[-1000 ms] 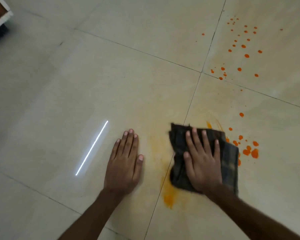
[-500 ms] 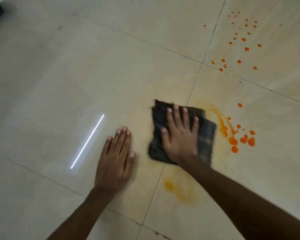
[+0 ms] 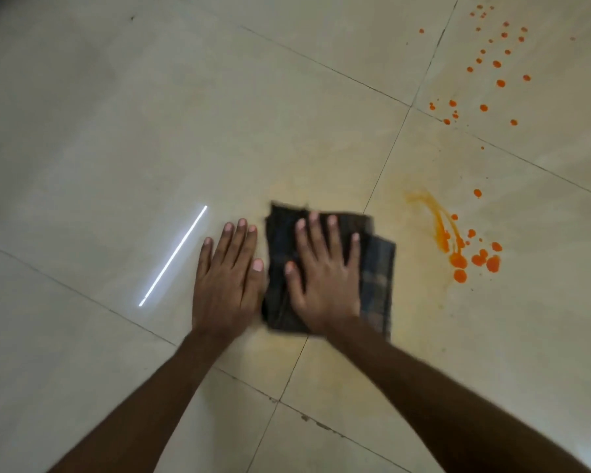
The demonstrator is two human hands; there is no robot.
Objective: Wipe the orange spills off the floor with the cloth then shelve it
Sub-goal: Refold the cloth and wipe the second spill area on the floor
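Floor: pale cream glossy tiles (image 3: 151, 114), thin dark grout lines crossing; four tiles met at a joint just below the wrists.
Reflection: one bright white light streak (image 3: 173, 256) on the tile, left of the left hand.
Cloth: one dark plaid cloth (image 3: 377, 285), folded, flat on the floor at centre, lying over the grout line; its left edge touched the left hand's thumb side.
Right hand: right hand (image 3: 325, 278) lay palm down on top of the cloth, fingers splayed and flat, pressing, not clenched around it.
Left hand: left hand (image 3: 227, 285) lay palm down on bare tile just beside the cloth, fingers straight and close together, holding nothing.
Near spill: one orange smear with a cluster of blobs (image 3: 471, 256) to the right of the cloth, apart from it; streak curved up and left from the blobs. Roughly ten separate drops, the small ones hard to count.
Far spill: scatter of small orange drops (image 3: 497, 64) at upper right, well apart from the cloth, spread over two tiles across a grout line. About twenty-five, exact count unclear.
Residue: faint yellowish film (image 3: 321, 353) on the tiles around and below the cloth.
Obstructions: both forearms covered the lower floor; right hand hid most of the cloth's middle.
Shelf: out of view.
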